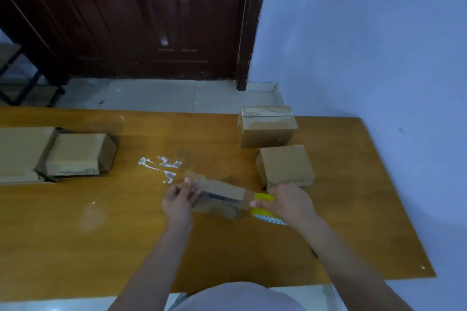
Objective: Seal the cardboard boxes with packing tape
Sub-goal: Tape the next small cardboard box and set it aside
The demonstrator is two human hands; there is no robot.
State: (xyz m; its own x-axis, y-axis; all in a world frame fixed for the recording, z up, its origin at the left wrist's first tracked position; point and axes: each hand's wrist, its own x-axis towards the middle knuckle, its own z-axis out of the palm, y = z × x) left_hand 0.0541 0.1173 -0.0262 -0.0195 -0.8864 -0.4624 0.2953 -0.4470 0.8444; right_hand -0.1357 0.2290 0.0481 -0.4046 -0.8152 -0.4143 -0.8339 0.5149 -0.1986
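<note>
A small cardboard box (219, 199) lies on the wooden table (101, 235) in front of me. My left hand (178, 201) holds its left end, fingers pinching the free end of clear tape there. My right hand (290, 203) grips a yellow-cored roll of packing tape (264, 211) at the box's right end. A strip of tape runs across the box top between my hands.
Two closed boxes stand at the right, one at the far edge (266, 126) and one nearer (285, 165). Flat and half-folded cardboard (73, 155) lies at the left. Crumpled clear tape scraps (161, 165) lie mid-table. A dark door (141, 15) is behind.
</note>
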